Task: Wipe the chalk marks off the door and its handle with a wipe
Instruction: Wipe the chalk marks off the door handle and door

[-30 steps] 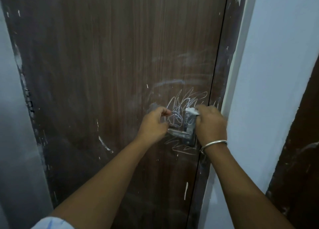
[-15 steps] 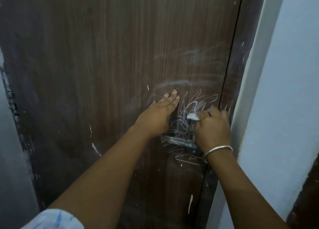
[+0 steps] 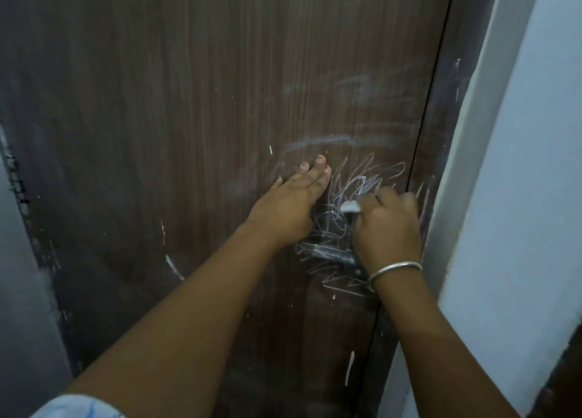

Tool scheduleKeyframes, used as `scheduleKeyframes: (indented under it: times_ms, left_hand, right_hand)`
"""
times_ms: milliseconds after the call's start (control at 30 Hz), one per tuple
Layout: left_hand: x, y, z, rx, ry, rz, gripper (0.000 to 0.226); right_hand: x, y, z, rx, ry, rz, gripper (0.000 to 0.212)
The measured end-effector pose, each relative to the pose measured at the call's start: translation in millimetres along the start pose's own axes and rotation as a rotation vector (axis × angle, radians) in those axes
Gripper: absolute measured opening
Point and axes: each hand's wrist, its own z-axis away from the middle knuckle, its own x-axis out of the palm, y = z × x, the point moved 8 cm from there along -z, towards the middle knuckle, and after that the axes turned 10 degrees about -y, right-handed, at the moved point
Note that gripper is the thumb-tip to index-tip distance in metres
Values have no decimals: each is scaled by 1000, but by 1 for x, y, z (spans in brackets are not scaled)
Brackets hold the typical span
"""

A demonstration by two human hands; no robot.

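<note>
Your left hand lies flat against the door, palm down, fingers straight and held together, pointing up and a little right, with the thumb spread out to the left. The fingertips sit just under a faint smeared arc of chalk. That hand is spread open and holds nothing; its forearm runs up from the lower left, where a pale blue sleeve shows at the bottom edge. Your right hand is curled into a fist close to the door's right edge, knuckles up, back of the hand toward you, and it is closed on the wipe, of which only a small white wad pokes out at the thumb side. The wad presses into the scribble, a tangle of white chalk lines that lies between your two hands and runs on below the handle. The handle is a metal lever lying roughly level, chalk-streaked, its left end free and its right end hidden behind your right wrist. A silver bangle rings that wrist. Your hands are near each other but not touching, the left one higher and to the left. Chalk strokes also mark the frame just right of your fist, and the pale wall stands beyond it.
</note>
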Motion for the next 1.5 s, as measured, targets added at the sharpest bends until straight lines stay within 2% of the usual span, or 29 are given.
scheduleKeyframes:
  times_ms: [100, 233, 300, 400, 500, 667, 833, 933, 1167, 1367, 1500]
  left_hand:
    - [0, 0, 1, -7, 11, 17, 88]
    - [0, 0, 0, -9, 5, 28, 86]
    - [0, 1, 0, -11, -3, 29, 85]
    - [-1, 1, 1, -23, -18, 25, 86]
    - [-2, 1, 1, -35, -15, 26, 84]
    - [1, 4, 2, -65, -18, 32, 85]
    - [1, 5, 2, -74, -37, 30, 84]
    - [1, 3, 1, -76, -47, 18, 83]
    - [2, 2, -1, -77, -41, 41, 85]
    - [4, 3, -1, -73, -32, 62, 87]
    - [4, 3, -2, -75, -28, 54, 87]
  right_hand:
    - [2, -7, 0, -62, 0, 19, 14]
    - [-3, 18, 5, 75, 20, -42, 16]
    - [-5, 16, 8, 82, 32, -39, 20]
    - [0, 10, 9, 48, -40, -15, 26]
    - [-4, 25, 10, 72, 45, -29, 21]
    - [-2, 40, 27, 212, 171, -236, 11]
    - [9, 51, 38, 339, 129, -471, 20]
    - [4, 49, 36, 321, 176, -512, 20]
    - [20, 51, 56, 332, 117, -516, 20]
    - [10, 51, 37, 320, 176, -561, 23]
    - [27, 54, 64, 348, 150, -591, 21]
